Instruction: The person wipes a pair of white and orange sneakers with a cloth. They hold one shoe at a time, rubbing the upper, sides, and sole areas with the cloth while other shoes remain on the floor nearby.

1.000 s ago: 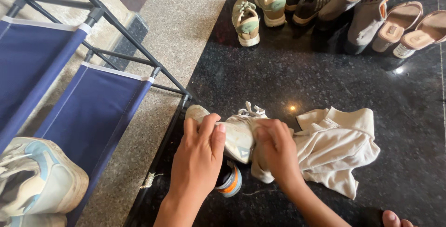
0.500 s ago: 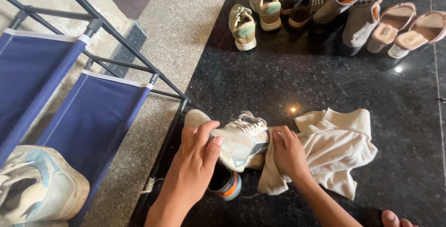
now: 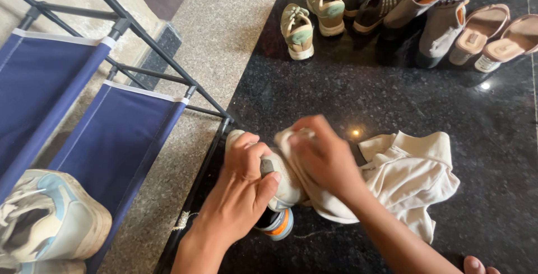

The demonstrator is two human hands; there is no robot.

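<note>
My left hand (image 3: 241,187) grips a white sneaker (image 3: 286,187) held low over the black stone floor. Its heel with an orange and blue patch shows below my fingers. My right hand (image 3: 325,159) presses a bunched part of a cream cloth (image 3: 414,178) onto the top of the sneaker. The rest of the cloth trails to the right on the floor. The hands and cloth hide most of the shoe.
A metal shoe rack (image 3: 123,27) with blue fabric shelves (image 3: 117,139) stands at left, a white and light-blue sneaker (image 3: 50,223) on its lower shelf. Several shoes and sandals (image 3: 392,10) line the far floor. A toe (image 3: 476,265) shows at bottom right.
My right hand has moved from the shoe's right side up over its top, pulling the cloth with it. The laces are now covered. My left hand has stayed on the shoe.
</note>
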